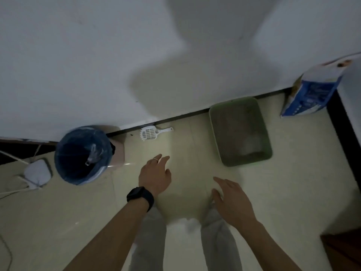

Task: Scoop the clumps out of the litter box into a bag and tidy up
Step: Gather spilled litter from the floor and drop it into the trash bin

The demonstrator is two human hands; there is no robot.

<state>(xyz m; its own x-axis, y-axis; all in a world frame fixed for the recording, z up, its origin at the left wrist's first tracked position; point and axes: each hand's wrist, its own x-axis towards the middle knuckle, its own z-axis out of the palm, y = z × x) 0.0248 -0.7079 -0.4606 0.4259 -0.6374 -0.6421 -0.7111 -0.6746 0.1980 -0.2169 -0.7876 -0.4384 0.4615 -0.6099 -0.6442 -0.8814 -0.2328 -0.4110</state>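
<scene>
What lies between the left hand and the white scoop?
Only bare floor lies between left hand and scoop, seen in the head view.

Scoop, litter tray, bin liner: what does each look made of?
Scoop: white moulded plastic, going by the rigid slotted blade and one-piece handle. Litter tray: green plastic, likely matte, with rounded moulded corners; blur hides finer detail. Bin liner: thin blue plastic film, glossy and crinkled, folded over the rim.

Nothing readable here, honestly. The blue and white bag point(310, 94) over at about 2 o'clock has rows of white print on its side, but it's all blurred to mush. No brand, number or sign legible anywhere else either.
</scene>
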